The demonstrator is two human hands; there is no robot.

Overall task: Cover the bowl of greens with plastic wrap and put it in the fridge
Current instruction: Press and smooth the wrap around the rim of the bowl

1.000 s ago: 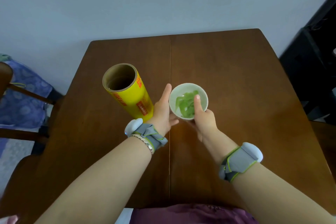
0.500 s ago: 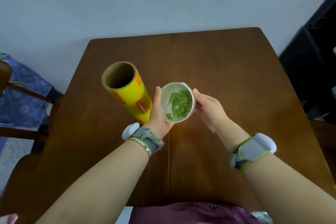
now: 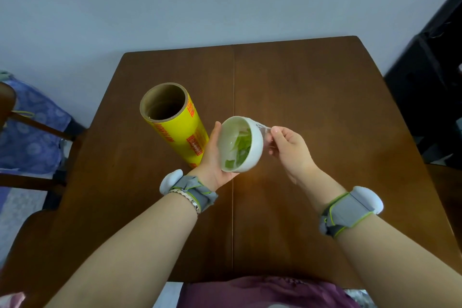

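Bowl: white ceramic bowl of greens point(image 3: 252, 150) tilted, gripped by left hand point(image 3: 212, 157)
Wrap: clear plastic film point(image 3: 263, 130) pinched by right hand point(image 3: 292, 150)
Left: upright yellow roll point(image 3: 180, 132)

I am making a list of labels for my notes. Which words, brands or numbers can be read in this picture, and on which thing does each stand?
Yellow roll of plastic wrap: red print in bands along its side, too blurred to read.
White bowl: no text seen.
Grey wrist bands: no text seen.
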